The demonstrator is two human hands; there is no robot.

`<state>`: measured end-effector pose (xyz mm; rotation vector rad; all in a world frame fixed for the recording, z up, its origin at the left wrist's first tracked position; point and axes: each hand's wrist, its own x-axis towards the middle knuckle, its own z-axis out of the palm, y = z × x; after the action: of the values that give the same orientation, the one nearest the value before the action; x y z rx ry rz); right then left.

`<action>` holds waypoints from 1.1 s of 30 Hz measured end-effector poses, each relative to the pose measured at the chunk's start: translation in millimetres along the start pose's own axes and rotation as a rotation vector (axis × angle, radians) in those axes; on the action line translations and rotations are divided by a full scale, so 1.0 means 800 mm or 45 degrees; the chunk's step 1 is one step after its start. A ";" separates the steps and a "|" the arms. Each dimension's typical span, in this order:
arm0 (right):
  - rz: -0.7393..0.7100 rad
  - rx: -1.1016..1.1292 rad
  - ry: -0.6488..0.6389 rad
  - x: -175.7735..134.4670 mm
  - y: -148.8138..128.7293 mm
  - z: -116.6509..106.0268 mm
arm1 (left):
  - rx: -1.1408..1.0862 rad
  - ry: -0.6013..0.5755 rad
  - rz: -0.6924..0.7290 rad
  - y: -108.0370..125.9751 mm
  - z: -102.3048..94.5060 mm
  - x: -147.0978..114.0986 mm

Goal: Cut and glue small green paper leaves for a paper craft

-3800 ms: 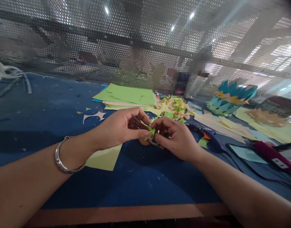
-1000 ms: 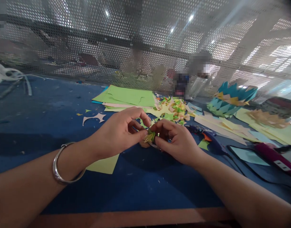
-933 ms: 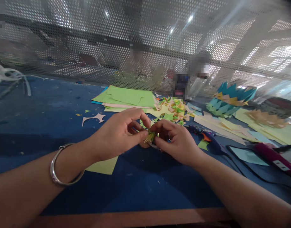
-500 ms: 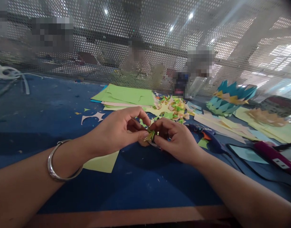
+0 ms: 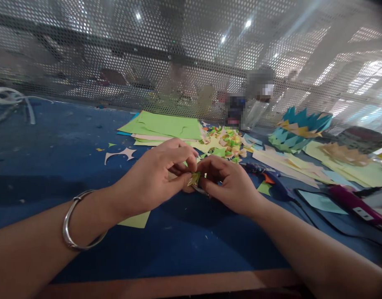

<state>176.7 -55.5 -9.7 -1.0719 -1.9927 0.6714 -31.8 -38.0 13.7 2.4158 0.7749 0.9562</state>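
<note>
In the middle of the head view, a small yellow-green paper flower (image 5: 193, 179) of folded petals is pinched between both hands. My left hand (image 5: 159, 176), with a silver bangle on its wrist, closes thumb and fingers on the flower's left side. My right hand (image 5: 230, 180) grips it from the right with curled fingers. Below the flower, a thin shiny strip (image 5: 200, 190) shows at the right fingertips; its kind is unclear. Just behind the hands lies a pile of small green, yellow and peach paper pieces (image 5: 230, 143).
Green paper sheets (image 5: 168, 124) are stacked at the back. A blue glue gun (image 5: 281, 187) lies to the right with its cord, near a magenta power strip (image 5: 359, 203). Spiky teal-and-yellow paper rings (image 5: 299, 128) stand far right. Behind the blue table (image 5: 184, 245) rises a perforated metal screen (image 5: 137, 54).
My left fingers have shifted slightly over the paper flower, and its green part shows less. Both hands stay together in the same place. The view has moved a little.
</note>
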 end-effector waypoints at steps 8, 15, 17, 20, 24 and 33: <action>-0.013 -0.020 0.006 -0.001 0.004 0.001 | 0.145 -0.032 0.051 0.000 -0.003 0.000; -0.005 -0.019 0.021 -0.002 0.005 0.000 | 0.237 -0.095 0.042 0.004 -0.006 0.001; 0.004 -0.034 0.024 -0.002 0.006 0.000 | 0.271 -0.081 0.039 0.003 -0.006 0.001; 0.011 -0.036 0.032 -0.002 0.007 0.000 | 0.284 -0.054 0.030 0.002 -0.006 0.000; 0.032 0.029 0.031 -0.001 0.006 0.000 | 0.223 -0.077 -0.041 0.004 -0.006 -0.001; 0.032 0.034 0.030 -0.001 0.003 -0.001 | 0.112 -0.108 -0.096 -0.003 -0.007 0.002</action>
<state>178.6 -55.0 -11.3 -1.0861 -1.9477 0.6934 -35.5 -34.2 17.0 2.4653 0.8870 0.8012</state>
